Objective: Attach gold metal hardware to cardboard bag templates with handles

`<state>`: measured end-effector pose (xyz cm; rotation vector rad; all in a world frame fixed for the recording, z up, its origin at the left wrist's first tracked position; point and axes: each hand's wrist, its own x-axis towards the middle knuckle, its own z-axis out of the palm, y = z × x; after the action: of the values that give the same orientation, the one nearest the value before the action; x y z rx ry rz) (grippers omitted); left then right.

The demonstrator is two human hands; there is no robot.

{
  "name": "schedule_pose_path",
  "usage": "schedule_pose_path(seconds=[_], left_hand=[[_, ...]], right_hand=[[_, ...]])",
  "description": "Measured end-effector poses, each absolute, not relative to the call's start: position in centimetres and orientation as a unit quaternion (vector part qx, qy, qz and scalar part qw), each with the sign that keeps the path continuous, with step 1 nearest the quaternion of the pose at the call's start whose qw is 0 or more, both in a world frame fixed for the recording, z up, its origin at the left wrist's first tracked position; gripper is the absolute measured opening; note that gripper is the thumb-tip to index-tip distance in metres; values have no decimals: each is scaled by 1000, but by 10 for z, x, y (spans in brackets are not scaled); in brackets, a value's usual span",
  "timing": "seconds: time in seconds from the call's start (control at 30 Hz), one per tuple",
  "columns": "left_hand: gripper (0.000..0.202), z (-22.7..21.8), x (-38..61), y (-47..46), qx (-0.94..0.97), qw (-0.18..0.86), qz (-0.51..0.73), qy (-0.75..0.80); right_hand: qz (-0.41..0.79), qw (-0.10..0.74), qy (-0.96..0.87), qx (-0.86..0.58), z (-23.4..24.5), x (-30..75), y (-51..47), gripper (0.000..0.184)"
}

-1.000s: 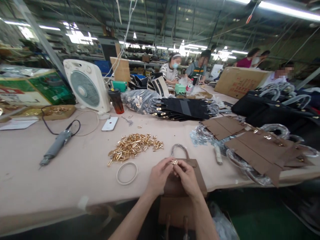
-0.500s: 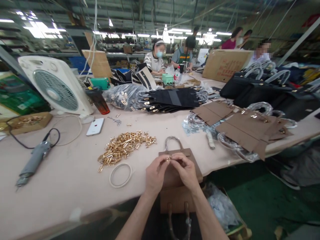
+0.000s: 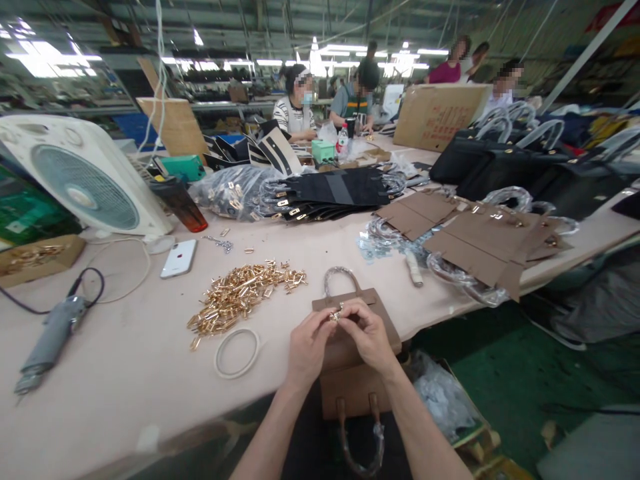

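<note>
My left hand (image 3: 309, 343) and my right hand (image 3: 367, 333) meet fingertip to fingertip over a brown handbag panel (image 3: 385, 312). Between their pinched fingers is a small gold metal fitting (image 3: 335, 316), partly covered by the fingertips. The bag piece lies at the table's front edge, one plastic-wrapped handle (image 3: 343, 272) pointing away from me. Its other half (image 3: 330, 395) hangs over the edge, with a second wrapped handle (image 3: 375, 460) below. Left of my hands lies a heap of gold fittings (image 3: 235, 297), and a roll of tape (image 3: 237, 353) is in front of it.
An electric screwdriver (image 3: 53, 340), a phone (image 3: 179, 259), a tumbler (image 3: 183, 205) and a fan (image 3: 85, 180) stand or lie to the left. Stacked brown panels (image 3: 480, 250) and black bags (image 3: 500, 163) occupy the right. Black panels (image 3: 340, 190) lie behind; co-workers sit beyond.
The whole view has shifted, so the table things appear farther left. Both hands stay together at the bag, and the gold fitting between the fingertips has turned slightly.
</note>
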<state>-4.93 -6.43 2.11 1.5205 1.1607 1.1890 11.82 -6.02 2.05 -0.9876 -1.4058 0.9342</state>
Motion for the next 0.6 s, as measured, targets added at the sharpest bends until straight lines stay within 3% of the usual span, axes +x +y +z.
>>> schedule_pose_path(seconds=[0.47,0.6], left_hand=[[29,20,-50,-63,615,423,472,469],[30,17,-49,-64,590,434,487,476]], right_hand=[[320,580,-618,-424,21,111,-67,7],[361,582,-591,-427,20,111,-66,13]])
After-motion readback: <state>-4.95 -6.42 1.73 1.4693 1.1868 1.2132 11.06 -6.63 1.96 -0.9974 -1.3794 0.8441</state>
